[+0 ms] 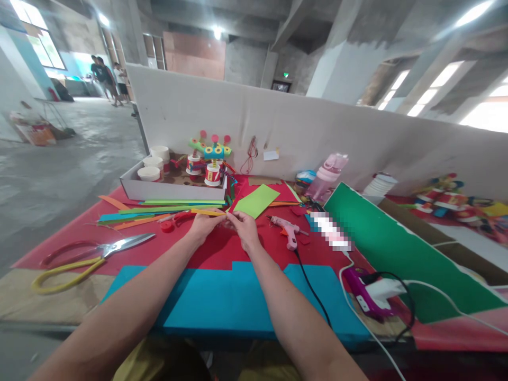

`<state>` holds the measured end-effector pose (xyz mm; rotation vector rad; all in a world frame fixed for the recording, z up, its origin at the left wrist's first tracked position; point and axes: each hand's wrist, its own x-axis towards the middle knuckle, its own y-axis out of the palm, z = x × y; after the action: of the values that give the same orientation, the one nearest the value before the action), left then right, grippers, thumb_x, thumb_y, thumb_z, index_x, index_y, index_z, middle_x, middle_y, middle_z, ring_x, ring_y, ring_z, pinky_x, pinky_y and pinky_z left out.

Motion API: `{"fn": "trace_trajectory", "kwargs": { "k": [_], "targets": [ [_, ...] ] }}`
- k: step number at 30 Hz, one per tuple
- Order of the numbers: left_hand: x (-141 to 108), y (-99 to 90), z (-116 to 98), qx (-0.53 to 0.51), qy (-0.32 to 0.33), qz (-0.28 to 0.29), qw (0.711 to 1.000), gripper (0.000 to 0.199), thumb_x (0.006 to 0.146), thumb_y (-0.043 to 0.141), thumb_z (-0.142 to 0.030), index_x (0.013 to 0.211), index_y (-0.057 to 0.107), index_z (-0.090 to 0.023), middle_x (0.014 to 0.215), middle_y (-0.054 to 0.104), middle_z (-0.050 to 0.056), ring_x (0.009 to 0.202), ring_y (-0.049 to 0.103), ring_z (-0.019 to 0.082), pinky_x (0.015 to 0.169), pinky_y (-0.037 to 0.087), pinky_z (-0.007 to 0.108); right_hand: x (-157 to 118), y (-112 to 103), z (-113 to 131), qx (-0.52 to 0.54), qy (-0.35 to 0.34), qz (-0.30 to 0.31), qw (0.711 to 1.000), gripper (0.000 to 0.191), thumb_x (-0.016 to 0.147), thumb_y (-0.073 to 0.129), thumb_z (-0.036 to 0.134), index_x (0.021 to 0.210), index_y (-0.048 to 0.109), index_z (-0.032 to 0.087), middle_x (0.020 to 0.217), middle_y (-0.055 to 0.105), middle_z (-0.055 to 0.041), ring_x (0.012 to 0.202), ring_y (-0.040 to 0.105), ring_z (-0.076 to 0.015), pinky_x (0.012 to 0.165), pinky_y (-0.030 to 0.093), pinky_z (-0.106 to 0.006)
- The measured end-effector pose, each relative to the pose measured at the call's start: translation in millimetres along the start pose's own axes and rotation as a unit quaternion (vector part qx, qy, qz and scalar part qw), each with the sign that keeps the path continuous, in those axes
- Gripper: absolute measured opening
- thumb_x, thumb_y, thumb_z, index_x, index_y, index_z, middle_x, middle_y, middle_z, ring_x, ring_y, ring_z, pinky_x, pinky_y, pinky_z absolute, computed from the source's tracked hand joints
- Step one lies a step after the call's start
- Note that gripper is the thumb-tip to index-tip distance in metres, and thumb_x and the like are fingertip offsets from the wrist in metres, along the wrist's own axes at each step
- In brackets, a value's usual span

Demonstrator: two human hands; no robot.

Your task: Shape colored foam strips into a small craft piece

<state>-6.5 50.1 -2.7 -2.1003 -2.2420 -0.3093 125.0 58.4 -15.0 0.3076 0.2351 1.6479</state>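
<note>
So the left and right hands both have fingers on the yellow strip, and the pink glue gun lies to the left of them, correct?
Not quite: the pink glue gun lies to the right of the hands, as the head view shows. The left hand and right hand do both have fingers on the yellow strip.

On the far left, people [106, 78] are on a grey floor [95, 132], past a white partition [190, 108] behind the counter [24, 299]. Near the partition stands a pink bottle [326, 177]. On the right, a purple power adapter [359, 291] with a white plug [386, 291] sits beside a green panel [377, 248].
</note>
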Motion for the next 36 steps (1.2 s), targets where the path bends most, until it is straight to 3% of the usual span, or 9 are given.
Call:
{"fn": "trace_trajectory", "kwargs": {
  "k": [5,14,20,28,32,36],
  "targets": [
    [0,-0.2,0,-0.037,-0.031,0.033,0.998,0.024,0.057,0.079,-0.032,0.065,0.069,-0.012,0.058,0.063,0.002,0.054,0.052,0.012,0.053,0.038,0.024,2,-1,-2,-0.032,-0.025,-0.018,0.999,0.032,0.060,0.078,0.046,0.069,0.067,0.018,0.060,0.067,0.0009,0.059,0.064,-0.0148,0.068,0.055,-0.029],
    [-2,-0.4,-3,-0.059,-0.054,0.042,0.996,0.024,0.057,0.080,-0.030,0.065,0.067,-0.011,0.056,0.062,0.003,0.052,0.052,0.011,0.053,0.039,0.024,3,-4,-7,0.021,0.031,0.002,0.999,0.042,0.048,0.086,0.041,0.069,0.059,0.016,0.059,0.065,0.0024,0.056,0.064,-0.0121,0.065,0.056,-0.028],
    [0,0.2,2,-0.110,-0.060,0.030,0.992,0.026,0.056,0.081,-0.031,0.065,0.067,-0.011,0.056,0.060,0.002,0.051,0.051,0.011,0.052,0.039,0.024,5,-2,-7,-0.014,-0.004,-0.021,1.000,0.040,0.051,0.084,0.043,0.066,0.057,0.017,0.057,0.062,0.0049,0.054,0.061,-0.0113,0.060,0.053,-0.024],
    [1,-4.7,-2,-0.040,-0.054,0.055,0.996,0.025,0.056,0.081,-0.031,0.062,0.066,-0.011,0.055,0.061,0.003,0.051,0.051,0.011,0.052,0.038,0.025,3,-6,-5,-0.017,0.031,0.017,0.999,0.043,0.049,0.086,0.042,0.066,0.057,0.016,0.057,0.064,0.0029,0.052,0.061,-0.0103,0.059,0.055,-0.024],
    [4,-6.5,-2,-0.069,-0.035,0.013,0.997,0.026,0.058,0.079,-0.034,0.058,0.064,-0.012,0.054,0.059,0.002,0.050,0.049,0.010,0.052,0.037,0.024,3,-4,-3,-0.037,0.011,-0.004,0.999,0.040,0.052,0.084,0.042,0.066,0.056,0.017,0.055,0.062,0.0040,0.051,0.061,-0.0102,0.058,0.053,-0.023],
    [9,-12.5,-3,-0.091,-0.026,-0.035,0.995,0.027,0.055,0.081,-0.032,0.058,0.062,-0.013,0.051,0.056,-0.001,0.049,0.049,0.009,0.051,0.037,0.024,3,-5,-1,-0.057,0.044,-0.006,0.997,0.039,0.054,0.083,0.041,0.068,0.056,0.017,0.055,0.064,0.0020,0.051,0.062,-0.0122,0.051,0.049,-0.021]
  ]
}}
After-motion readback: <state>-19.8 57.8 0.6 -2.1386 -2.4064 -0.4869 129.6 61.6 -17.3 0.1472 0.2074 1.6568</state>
